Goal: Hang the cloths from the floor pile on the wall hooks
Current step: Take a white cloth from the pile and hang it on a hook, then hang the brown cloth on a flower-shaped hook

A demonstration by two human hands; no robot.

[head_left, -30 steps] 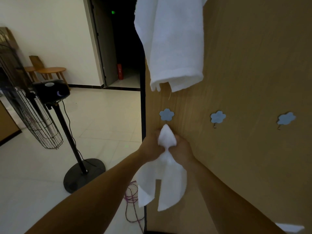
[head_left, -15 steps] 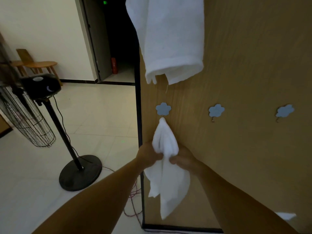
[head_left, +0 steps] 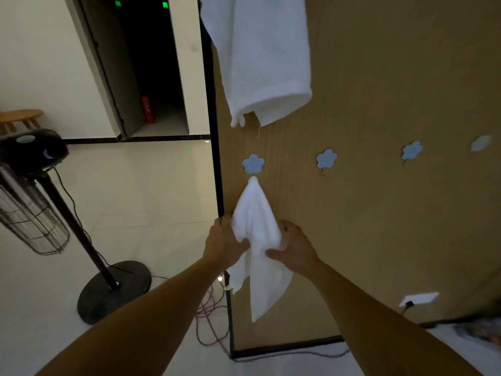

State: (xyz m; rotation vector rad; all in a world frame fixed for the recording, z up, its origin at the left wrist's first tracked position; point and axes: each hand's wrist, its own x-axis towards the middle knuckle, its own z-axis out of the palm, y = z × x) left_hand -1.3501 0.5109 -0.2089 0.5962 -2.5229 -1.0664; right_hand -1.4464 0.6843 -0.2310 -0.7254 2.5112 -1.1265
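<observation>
A small white cloth (head_left: 254, 213) hangs by its top corner from the leftmost blue flower hook (head_left: 253, 164) on the wooden wall panel (head_left: 379, 90). My left hand (head_left: 223, 242) grips the cloth's left side and my right hand (head_left: 295, 248) grips its right side, both at mid-height. The cloth's lower ends dangle below my hands. Two more flower hooks (head_left: 326, 159), (head_left: 411, 150) and a fourth one (head_left: 481, 143) sit bare to the right. A big white towel (head_left: 260, 58) hangs higher up on the panel.
A standing fan (head_left: 35, 185) with a round black base (head_left: 113, 290) stands on the tiled floor at left. Red cables (head_left: 208, 316) lie by the panel's lower corner. A wall socket (head_left: 418, 299) is at lower right. A dark doorway (head_left: 146, 63) opens behind.
The cloth's top corner went up onto the leftmost hook. Both hands slid down the cloth and still hold it. The view has shifted a little.
</observation>
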